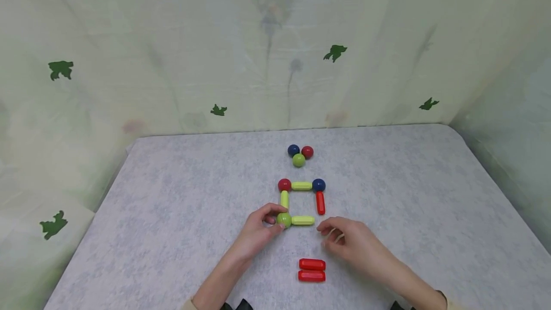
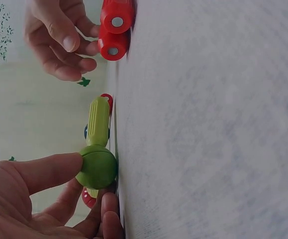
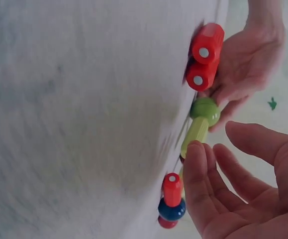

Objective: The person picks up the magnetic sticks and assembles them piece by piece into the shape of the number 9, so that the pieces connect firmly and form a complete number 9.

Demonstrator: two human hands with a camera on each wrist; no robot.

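Just below the centre of the frame there's a nearly square outline of toy rods and balls: red ball (image 1: 284, 185) at its upper left, blue ball (image 1: 318, 185) at its upper right, green ball (image 1: 284, 220) at its lower left, and no ball at the lower-right corner. Left hand (image 1: 257, 234) has the green one pinched between thumb and fingers. Right hand (image 1: 352, 242) holds nothing, fingers loosely bent with the thumb apart, just beside the free end of the bottom yellow-green rod (image 1: 303, 220).

My read: they're partway through joining the outline, with that bottom side just fitted or being lined up. I'd say the next move calls for a ball in the gap between that rod and the red rod (image 1: 320, 203), maybe from the trio of balls (image 1: 299, 160) further up, keeping the green corner steady.

Looks-wise, the balls are glossy, the green one has a seam, and the bottom rod's ridged. The two spare red rods (image 1: 312, 276), lower middle, show pale round discs on their ends in the wrist views.
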